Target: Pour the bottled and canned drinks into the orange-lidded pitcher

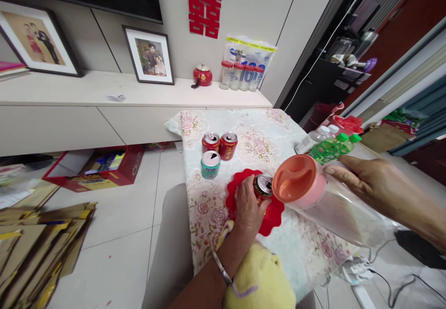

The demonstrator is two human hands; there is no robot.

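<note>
My left hand (248, 203) is wrapped round a red drink can (264, 184) with an opened top, over a scalloped red mat (272, 218). From the right, my right hand (362, 181) grips a clear plastic pitcher (348, 220) by its handle. The pitcher is tilted, with its orange lid (296, 177) and spout end close to the can's opening. Whether liquid flows between them I cannot tell. Left of the mat stand a green can (211, 166) with its top opened and two red cans (228, 146) behind it.
A flowered cloth (258, 146) covers the table. Several bottles (331, 144) with white and green caps line its right edge. Beyond it, a white cabinet (146, 93) bears framed photos, a red pot (202, 75) and glass jars (240, 76). Folded cardboard (45, 234) lies on the floor at left.
</note>
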